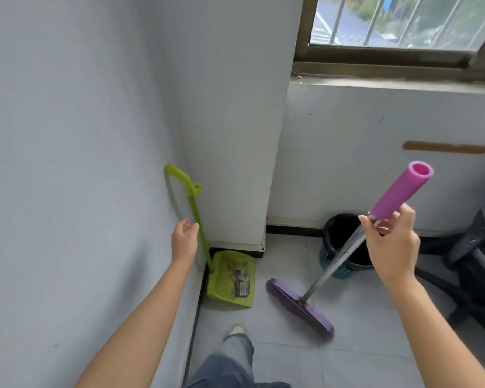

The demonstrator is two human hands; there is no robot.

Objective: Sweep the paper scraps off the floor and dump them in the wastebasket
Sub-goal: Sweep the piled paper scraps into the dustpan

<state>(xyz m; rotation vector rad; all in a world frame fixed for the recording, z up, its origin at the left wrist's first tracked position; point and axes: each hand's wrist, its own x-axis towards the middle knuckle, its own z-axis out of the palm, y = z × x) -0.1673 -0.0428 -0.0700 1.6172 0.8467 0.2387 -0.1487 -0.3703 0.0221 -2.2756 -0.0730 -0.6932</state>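
A green dustpan (231, 278) with a long green handle stands in the wall corner, with a few bits of litter lying in its tray. My left hand (184, 240) is beside that handle at mid-height, fingers relaxed and just touching it, not curled round it. My right hand (391, 245) grips the metal shaft of a purple broom (300, 306) just below its pink foam grip. The broom head rests on the floor tiles. A dark wastebasket (345, 247) with a black liner stands against the wall behind the broom shaft. No paper scraps show on the floor.
White walls close in on the left and a pillar stands behind the dustpan. A window with bars is at the top right. A black office chair base (471, 264) fills the right side. My shoe and trouser leg (235, 357) are at the bottom centre.
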